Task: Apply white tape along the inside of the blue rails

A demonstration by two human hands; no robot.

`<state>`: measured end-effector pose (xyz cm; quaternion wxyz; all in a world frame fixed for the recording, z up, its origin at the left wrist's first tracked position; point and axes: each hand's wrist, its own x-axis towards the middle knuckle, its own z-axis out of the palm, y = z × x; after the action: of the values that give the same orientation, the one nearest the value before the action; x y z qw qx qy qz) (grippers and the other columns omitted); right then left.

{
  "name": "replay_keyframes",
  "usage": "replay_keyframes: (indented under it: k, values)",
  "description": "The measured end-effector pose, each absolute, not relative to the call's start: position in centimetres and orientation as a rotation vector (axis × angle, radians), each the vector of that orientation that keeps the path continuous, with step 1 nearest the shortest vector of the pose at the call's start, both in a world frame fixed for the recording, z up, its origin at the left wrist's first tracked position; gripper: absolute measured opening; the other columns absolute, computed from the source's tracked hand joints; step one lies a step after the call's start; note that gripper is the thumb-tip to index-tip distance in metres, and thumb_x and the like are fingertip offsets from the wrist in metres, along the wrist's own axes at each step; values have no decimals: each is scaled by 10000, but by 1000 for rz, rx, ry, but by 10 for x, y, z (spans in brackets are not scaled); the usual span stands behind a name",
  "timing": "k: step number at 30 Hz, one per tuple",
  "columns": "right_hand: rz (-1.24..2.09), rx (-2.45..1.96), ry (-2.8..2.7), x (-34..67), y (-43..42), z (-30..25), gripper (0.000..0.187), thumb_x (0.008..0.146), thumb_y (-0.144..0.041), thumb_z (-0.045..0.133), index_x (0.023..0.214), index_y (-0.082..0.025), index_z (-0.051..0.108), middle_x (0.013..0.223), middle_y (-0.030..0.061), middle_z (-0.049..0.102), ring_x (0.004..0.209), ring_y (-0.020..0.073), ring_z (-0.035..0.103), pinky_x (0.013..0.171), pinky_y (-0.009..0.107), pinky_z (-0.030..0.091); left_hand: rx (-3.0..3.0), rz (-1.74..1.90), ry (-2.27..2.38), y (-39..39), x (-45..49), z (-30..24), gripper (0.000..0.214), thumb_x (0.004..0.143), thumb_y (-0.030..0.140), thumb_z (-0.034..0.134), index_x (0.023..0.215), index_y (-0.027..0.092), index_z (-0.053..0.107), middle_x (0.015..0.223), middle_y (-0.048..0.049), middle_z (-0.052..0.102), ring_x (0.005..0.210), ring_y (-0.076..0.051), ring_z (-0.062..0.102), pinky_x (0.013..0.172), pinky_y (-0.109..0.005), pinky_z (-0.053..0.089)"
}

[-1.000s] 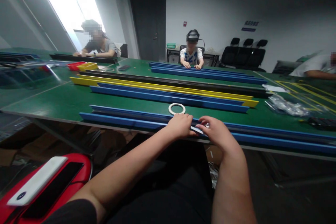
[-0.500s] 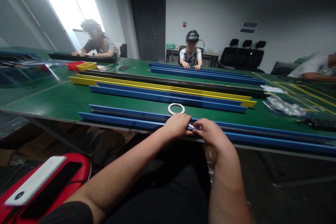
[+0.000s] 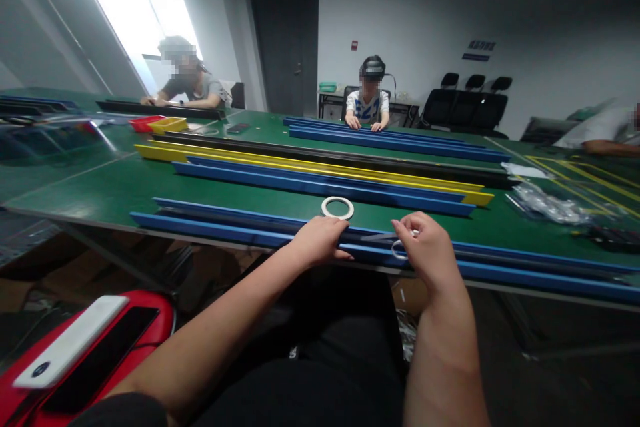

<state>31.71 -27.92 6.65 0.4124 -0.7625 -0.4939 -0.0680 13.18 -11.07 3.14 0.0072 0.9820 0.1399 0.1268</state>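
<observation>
A long blue channel rail (image 3: pixel 215 230) lies along the near edge of the green table (image 3: pixel 125 190). My left hand (image 3: pixel 317 240) presses down on the rail with its fingers curled over it. To its right, my right hand (image 3: pixel 425 247) is closed on a small white tape roll (image 3: pixel 399 250), and a thin strip of tape (image 3: pixel 373 237) stretches from the roll toward my left hand along the rail. A second white tape roll (image 3: pixel 337 207) lies flat on the table just behind the rail.
More blue (image 3: pixel 320 183), yellow (image 3: pixel 310 170) and black (image 3: pixel 330 159) rails lie across the table's middle. Clear plastic bags (image 3: pixel 547 203) sit at the right. Three other people sit at the far and right sides. A red case with a white device (image 3: pixel 70 350) rests by my left knee.
My right hand has drawn away to the right from my left hand with the small tape roll, pulling out a strip of tape. My left hand stays on the rail.
</observation>
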Motion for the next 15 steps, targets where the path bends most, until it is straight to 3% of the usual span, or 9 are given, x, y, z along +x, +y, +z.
replay_keyframes:
  k: [4, 8, 11, 15]
  values:
    - [94, -1828, -1069, 311, -284, 67, 364, 863, -541, 568, 707, -217, 512, 723, 12, 645, 661, 153, 589, 606, 253, 383, 3073, 373, 456, -99, 108, 33, 712, 714, 614, 731, 1275, 232, 517, 1197, -100, 665, 1111, -290, 623, 929, -371, 469]
    - [129, -1895, -1121, 310, -285, 67, 349, 870, -556, 545, 762, -231, 480, 574, -42, 532, 531, 133, 520, 533, 243, 341, 3055, 336, 511, -85, 85, 37, 744, 710, 620, 729, 1311, 231, 527, 1251, -99, 651, 1144, -286, 609, 963, -365, 456]
    - [82, -2020, -1345, 311, -283, 66, 279, 866, -487, 566, 778, -223, 544, 658, -16, 588, 590, 133, 520, 558, 250, 346, 3027, 296, 555, -71, 67, 39, 759, 709, 612, 729, 1339, 240, 528, 1287, -87, 639, 1178, -270, 594, 999, -349, 435]
    - [319, -2148, -1507, 310, -278, 57, 225, 851, -401, 608, 985, -232, 675, 846, 34, 702, 731, 169, 614, 638, 267, 416, 2979, 242, 641, -56, 49, 41, 740, 712, 600, 724, 1338, 248, 543, 1332, -75, 618, 1223, -266, 564, 1035, -345, 411]
